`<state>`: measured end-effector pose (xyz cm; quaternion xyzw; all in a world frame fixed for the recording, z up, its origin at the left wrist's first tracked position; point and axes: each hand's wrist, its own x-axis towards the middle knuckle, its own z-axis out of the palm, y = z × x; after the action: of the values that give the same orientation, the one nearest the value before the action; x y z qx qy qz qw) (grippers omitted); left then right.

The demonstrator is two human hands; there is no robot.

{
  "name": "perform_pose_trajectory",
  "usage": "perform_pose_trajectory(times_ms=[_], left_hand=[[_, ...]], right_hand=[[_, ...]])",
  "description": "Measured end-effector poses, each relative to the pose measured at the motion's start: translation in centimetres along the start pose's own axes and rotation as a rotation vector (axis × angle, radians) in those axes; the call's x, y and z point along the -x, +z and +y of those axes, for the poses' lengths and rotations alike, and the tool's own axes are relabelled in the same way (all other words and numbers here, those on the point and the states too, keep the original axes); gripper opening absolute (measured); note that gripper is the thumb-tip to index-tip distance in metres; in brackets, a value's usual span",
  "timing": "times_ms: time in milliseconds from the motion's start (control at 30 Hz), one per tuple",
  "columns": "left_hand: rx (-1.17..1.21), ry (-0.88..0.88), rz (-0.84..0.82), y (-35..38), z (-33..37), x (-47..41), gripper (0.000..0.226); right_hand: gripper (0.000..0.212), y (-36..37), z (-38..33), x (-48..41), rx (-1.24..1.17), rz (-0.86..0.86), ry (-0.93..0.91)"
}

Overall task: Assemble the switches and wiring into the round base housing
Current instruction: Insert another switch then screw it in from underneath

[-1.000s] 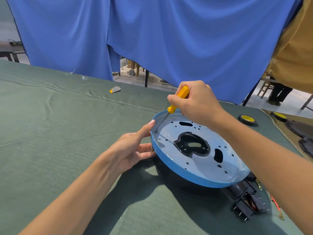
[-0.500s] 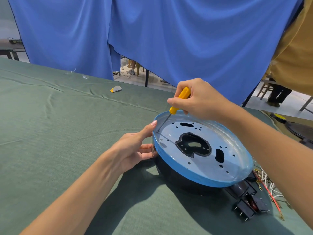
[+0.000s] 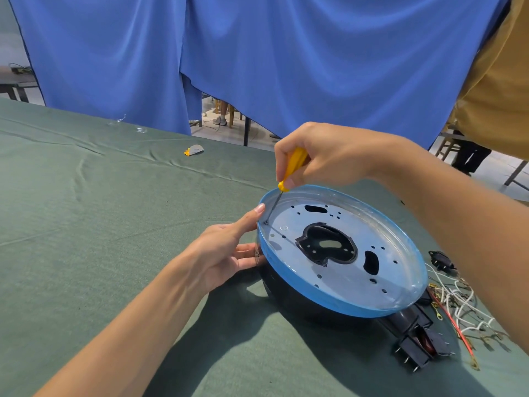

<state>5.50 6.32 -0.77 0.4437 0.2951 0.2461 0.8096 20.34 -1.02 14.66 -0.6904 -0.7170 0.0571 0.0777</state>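
Blue-rimmed and black underneath, the round base housing (image 3: 329,300) sits on the green tablecloth (image 3: 114,224), right of the middle of the view, with its open face tilted up. A pale metal plate (image 3: 400,282) fills that face; it has a black shaped opening at its centre and many small holes around it. The thin shaft of a yellow-handled screwdriver (image 3: 293,164) slants down to a point on the plate just inside the rim on the left side. The right hand (image 3: 335,156) grips the handle from above, fingers curled tight round it. The left hand (image 3: 226,250) steadies the housing from the left: its fingers are straight, the forefinger tip touches the rim just beside the screwdriver tip, and the others rest against the dark side wall.

Black switches (image 3: 415,342) with metal prongs lie on the cloth just beside the housing's near right edge, and a tangle of white and red wires (image 3: 458,305) lies to their right. A small black connector (image 3: 442,260) lies behind the wires. Far back on the cloth sits a small grey and yellow scrap (image 3: 194,150). A blue curtain (image 3: 286,67) hangs behind the table
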Motion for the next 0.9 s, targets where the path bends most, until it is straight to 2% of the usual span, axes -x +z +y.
perform_pose_trajectory(times_ms=[267, 400, 567, 667, 733, 800, 900], left_hand=[[-0.008, 0.011, -0.015, -0.1, -0.1, 0.0, 0.07], [-0.008, -0.009, -0.007, -0.2, -0.1, 0.0, 0.063], [-0.006, -0.017, -0.006, -0.2, 0.0, 0.0, 0.069], [-0.001, -0.017, -0.007, -0.2, 0.0, 0.0, 0.065], [-0.001, -0.015, -0.006, -0.2, -0.1, 0.1, 0.063], [-0.004, -0.01, -0.004, -0.2, -0.1, 0.1, 0.063], [-0.013, -0.004, 0.001, -0.2, -0.1, 0.2, 0.064]], right_hand=[[0.012, -0.9, -1.1, -0.3, 0.079, -0.062, -0.012], [0.008, -0.8, -1.6, -0.3, 0.088, -0.043, 0.016], [0.026, 0.8, -1.5, -0.8, 0.093, 0.145, 0.185], [0.033, 0.9, -1.1, -0.7, 0.033, 0.16, 0.347], [0.034, 0.6, -1.0, -0.5, 0.033, 0.123, 0.385], [0.034, 0.4, -1.1, -0.3, 0.059, 0.085, 0.367], [0.028, 0.0, -1.4, 0.2, 0.151, 0.029, 0.237]])
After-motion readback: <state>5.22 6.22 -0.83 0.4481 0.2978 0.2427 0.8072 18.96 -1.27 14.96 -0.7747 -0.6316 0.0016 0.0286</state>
